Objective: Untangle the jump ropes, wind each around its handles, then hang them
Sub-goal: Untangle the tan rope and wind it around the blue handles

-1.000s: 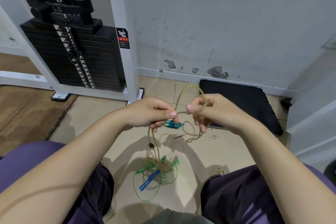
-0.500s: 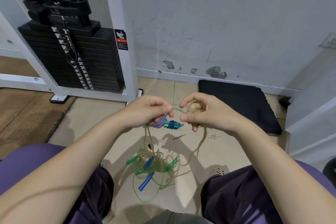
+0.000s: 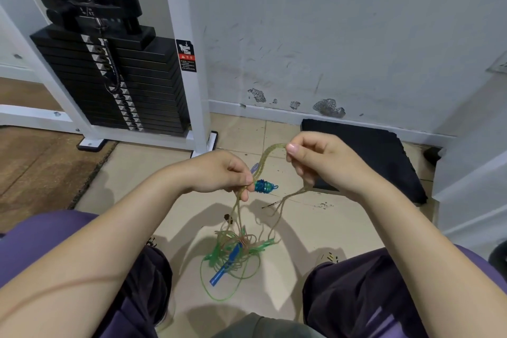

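My left hand [image 3: 222, 174] grips a jump-rope handle whose teal ribbed tip [image 3: 264, 186] sticks out to the right, and it pinches the yellowish clear rope [image 3: 264, 158] beside it. My right hand [image 3: 326, 163] pinches the same rope higher up, so a loop arches between the two hands. From both hands strands hang down to a tangled heap [image 3: 237, 251] of green and yellowish rope on the floor between my knees. A blue handle [image 3: 226, 265] and green handles [image 3: 263, 245] lie in that heap.
A white-framed weight machine with a black plate stack [image 3: 118, 82] stands at the left against the wall. A black foam pad [image 3: 365, 156] lies on the tile floor behind my right hand. My knees in dark trousers [image 3: 365, 291] flank the heap.
My hands have drawn apart. The right hand rose and moved right, pulling a longer arch of yellowish rope up from the heap. The left hand stays on the handle.
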`<state>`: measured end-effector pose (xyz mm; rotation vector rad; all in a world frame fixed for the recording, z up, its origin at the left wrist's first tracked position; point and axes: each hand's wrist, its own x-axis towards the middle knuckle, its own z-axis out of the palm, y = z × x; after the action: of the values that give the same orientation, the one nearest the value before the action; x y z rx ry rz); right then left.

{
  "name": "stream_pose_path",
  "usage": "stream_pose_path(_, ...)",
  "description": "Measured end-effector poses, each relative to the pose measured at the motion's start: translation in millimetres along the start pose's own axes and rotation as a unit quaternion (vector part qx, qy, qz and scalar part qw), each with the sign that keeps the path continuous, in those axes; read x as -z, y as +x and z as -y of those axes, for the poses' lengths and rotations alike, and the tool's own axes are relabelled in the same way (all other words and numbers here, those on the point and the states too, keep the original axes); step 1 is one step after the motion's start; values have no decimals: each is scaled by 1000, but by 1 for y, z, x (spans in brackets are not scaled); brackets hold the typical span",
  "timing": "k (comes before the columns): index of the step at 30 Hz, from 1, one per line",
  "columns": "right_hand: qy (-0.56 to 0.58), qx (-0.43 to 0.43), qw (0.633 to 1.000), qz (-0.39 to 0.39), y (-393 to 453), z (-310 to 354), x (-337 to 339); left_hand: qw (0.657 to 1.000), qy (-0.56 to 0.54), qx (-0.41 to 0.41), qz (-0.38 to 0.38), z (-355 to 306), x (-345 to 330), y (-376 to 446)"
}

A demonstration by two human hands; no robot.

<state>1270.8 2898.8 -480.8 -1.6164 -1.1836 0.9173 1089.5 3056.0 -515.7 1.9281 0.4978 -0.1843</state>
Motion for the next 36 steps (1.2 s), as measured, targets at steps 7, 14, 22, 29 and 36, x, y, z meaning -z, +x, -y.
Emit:
stream_pose_path(7, -63, -48, 992, 95, -2, 0, -11, 991, -107, -84, -19, -14, -6, -5)
stream_pose_path(14, 2, 18, 999, 42, -3, 3, -14, 996, -25, -64, 65, -12, 1, -6)
stream_pose_path(22, 13, -28, 997, 76, -6, 8, -2, 999, 21, -39, 3, -12, 3, -11)
stream_pose_path(29, -69, -46, 991, 105, -4, 8, -18, 992, -82, -96, -24, -17, -8, -10)
stream_pose_path(36, 93, 38, 993, -62, 0, 6, -9, 989, 142, 30, 34, -4, -2, -5)
